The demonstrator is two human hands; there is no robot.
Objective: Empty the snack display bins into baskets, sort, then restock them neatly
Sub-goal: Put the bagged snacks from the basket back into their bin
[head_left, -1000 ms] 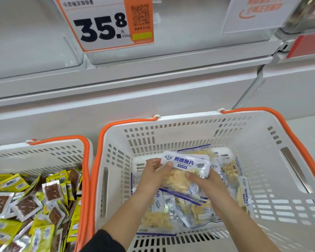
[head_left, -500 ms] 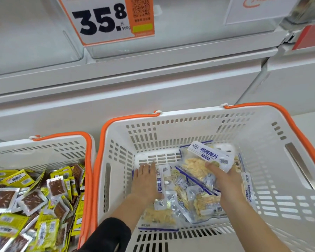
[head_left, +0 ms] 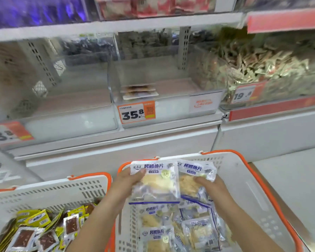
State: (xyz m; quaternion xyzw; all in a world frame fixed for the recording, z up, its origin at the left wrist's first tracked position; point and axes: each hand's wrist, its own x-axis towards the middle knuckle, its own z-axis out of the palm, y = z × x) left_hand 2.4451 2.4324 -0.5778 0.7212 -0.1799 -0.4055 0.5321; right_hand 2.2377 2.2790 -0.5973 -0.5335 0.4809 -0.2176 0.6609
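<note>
- Above the right-hand basket (head_left: 251, 179), both hands are raised with fish-slice packets: the left hand (head_left: 123, 182) has its fingers curled round the edge of one packet (head_left: 154, 180), and the right hand (head_left: 210, 186) holds a second packet (head_left: 195, 176) just beside it, the two touching edge to edge.
- Below them in that basket lie more of the same blue-and-white packets (head_left: 171, 228), loosely heaped and not squared up.
- Left of it, touching rim to rim, a second basket (head_left: 49, 190) holds a jumble of yellow and dark-red small sachets (head_left: 42, 231).
- Straight ahead on the shelf, the clear display bin (head_left: 171, 99) with the 35.8 price tag (head_left: 136, 112) holds only a short stack of flat packets (head_left: 139, 90) near its front left.
- The neighbouring bin on the left (head_left: 62, 99) looks bare, though blur makes this uncertain; the bin on the right (head_left: 280, 70) is full of gold-wrapped snacks.
- Judging by this, emptying looks done for two bins and sorting into separate baskets is settled; restocking has barely begun.
- What appears left: carrying these two packets to the 35.8 bin, laying the rest in rows, then refilling the left bin with the sachets.
</note>
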